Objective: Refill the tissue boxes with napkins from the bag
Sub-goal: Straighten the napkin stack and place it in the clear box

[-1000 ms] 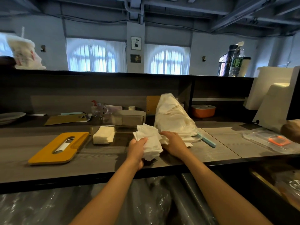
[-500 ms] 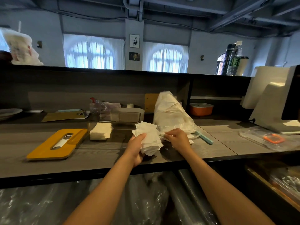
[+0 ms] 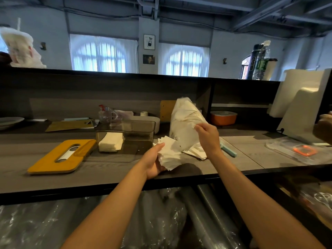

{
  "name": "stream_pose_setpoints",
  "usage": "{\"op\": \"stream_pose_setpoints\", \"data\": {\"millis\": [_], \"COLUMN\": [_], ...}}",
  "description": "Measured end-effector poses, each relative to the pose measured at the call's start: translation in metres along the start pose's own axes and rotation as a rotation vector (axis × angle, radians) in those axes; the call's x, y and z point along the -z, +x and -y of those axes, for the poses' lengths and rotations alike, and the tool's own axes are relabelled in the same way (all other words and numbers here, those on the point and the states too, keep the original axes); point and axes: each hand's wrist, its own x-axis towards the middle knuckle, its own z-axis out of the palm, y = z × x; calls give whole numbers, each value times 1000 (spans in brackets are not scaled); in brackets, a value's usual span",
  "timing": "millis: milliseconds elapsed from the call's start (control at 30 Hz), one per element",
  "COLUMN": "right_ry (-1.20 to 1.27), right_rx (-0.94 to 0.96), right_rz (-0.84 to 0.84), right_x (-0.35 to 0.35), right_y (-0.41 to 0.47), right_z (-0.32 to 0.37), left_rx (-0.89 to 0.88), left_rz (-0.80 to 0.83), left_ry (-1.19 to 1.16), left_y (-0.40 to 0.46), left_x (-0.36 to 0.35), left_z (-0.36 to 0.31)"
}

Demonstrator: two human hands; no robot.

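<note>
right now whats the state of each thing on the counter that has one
tissue box: open, part filled
yellow lid: off, flat on counter
napkin bag: upright, right hand pinching it
napkin stack: fanned, held by left hand
orange container: lidded

Dim room lit by cool daylight from two arched, curtained windows in the upper middle, slightly blown out. Lower frame falls into deep shadow. Wide-angle bending curves the edges; far right edge is blurred.
</note>
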Motion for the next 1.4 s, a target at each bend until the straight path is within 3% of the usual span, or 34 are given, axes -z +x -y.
{"op": "stream_pose_setpoints", "data": {"millis": [100, 233, 300, 367, 467, 533, 700, 800, 900, 1000, 1133, 1300, 1400], "right_ry": [130, 489, 525, 416, -48, -136, -67, -58, 70, 242, -28, -17, -57], "right_rx": [-61, -309, -375, -377, -229, -177, -217, -134, -112, -227, -152, -160, -194], "right_rz": [90, 340, 439, 467, 523, 508, 530, 410, 348, 387, 439, 332, 418], "right_x": [2, 3, 0, -8, -21, -30, -32, -30, -26, -20, -25, -31, -27], "right_y": [11, 17, 17, 15, 8, 5, -1, -3, -4, -3, -7, -16, -12], "right_z": [17, 35, 36, 32, 20, 10, 4, 2, 6, 14, 7, 0, 4], "left_rx": [12, 36, 50, 73, 60, 34, -108, -97, -62, -31, -19, -86, -116], "left_rz": [3, 64, 97, 123, 151, 173, 120, 125, 169, 187, 204, 183, 247], "left_ry": [2, -30, -62, -69, -24, 8, 161, 106, 29, 43, 59, 213, 236], "left_y": [0, 2, 3, 4, 7, 5, 8, 4, 2, 2, 1, 1, 0], "left_x": [-2, -2, 0, 2, 2, 0, 2, -1, -1, 2, 3, 5, 4], "left_z": [-2, -7, -7, -7, -5, -3, 5, 3, 0, 0, -1, 4, 3]}}
